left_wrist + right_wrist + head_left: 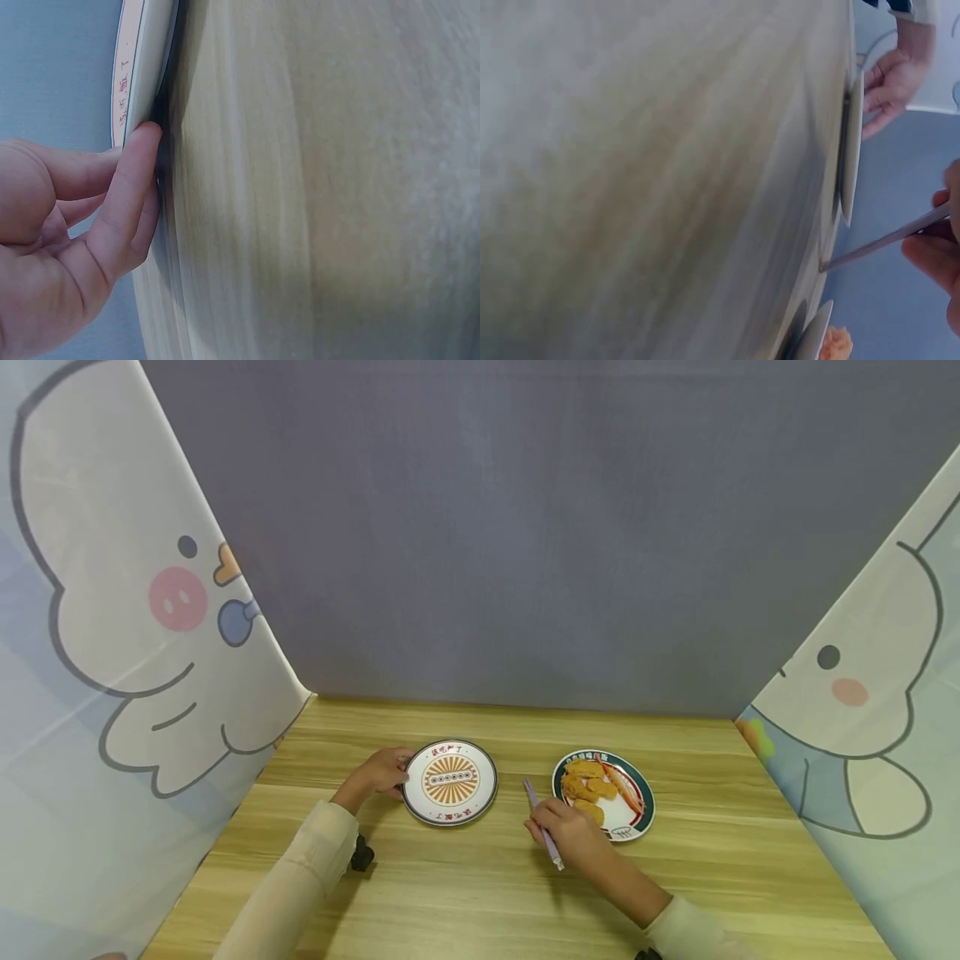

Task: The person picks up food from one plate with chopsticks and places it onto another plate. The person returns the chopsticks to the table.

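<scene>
My left hand (382,772) pinches the left rim of a white plate (450,782) with an orange sunburst and red lettering. In the left wrist view, one fingertip lies against the underside of that plate (154,64), close to the wooden tabletop. My right hand (568,831) holds slim light purple chopsticks (552,849), their tips pointing away from me. In the right wrist view, the chopsticks (885,238) slant down to the tabletop between two plates. Right beside that hand is a green-rimmed plate (640,828) bearing golden fried pieces (581,781) and a red-and-white strip of food (627,789).
The wood-grain table (450,902) ends at a grey back panel (480,568). Side panels with cartoon figures (112,610) flank it on the left and right. A small black device (362,854) sits at my left wrist.
</scene>
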A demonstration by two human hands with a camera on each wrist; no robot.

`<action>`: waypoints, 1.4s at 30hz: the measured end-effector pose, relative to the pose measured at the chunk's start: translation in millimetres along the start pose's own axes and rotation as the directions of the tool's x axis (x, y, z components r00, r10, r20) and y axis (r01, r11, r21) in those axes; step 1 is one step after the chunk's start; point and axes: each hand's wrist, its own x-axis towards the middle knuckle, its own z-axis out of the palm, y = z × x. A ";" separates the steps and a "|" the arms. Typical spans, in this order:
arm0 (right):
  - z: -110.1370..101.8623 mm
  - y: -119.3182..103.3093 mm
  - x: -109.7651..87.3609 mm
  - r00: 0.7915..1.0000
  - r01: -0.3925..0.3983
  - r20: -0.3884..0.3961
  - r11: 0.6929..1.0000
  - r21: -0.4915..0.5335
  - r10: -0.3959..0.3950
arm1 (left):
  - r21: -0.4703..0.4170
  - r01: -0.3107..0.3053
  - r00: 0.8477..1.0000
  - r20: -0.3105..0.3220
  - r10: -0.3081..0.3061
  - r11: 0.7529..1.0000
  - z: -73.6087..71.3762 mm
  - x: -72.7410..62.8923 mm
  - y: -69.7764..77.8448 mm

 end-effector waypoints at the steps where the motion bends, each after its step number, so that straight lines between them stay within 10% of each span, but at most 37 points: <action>1: 0.7 -1.9 -1.1 1.000 0.006 0.031 1.000 -0.001 -0.006 | -0.002 0.004 1.000 -0.001 -0.004 1.000 0.0 0.0 0.1; 16: -0.1 -29.0 -9.7 0.919 -0.032 0.392 0.999 -0.040 0.045 | 0.006 -0.014 1.000 0.001 0.014 1.000 -1.1 1.5 -2.4; 42: 5.2 -14.6 -21.5 0.877 -0.067 0.481 0.987 0.145 -0.011 | -0.001 -0.006 1.000 -0.005 0.006 1.000 1.0 0.3 -1.1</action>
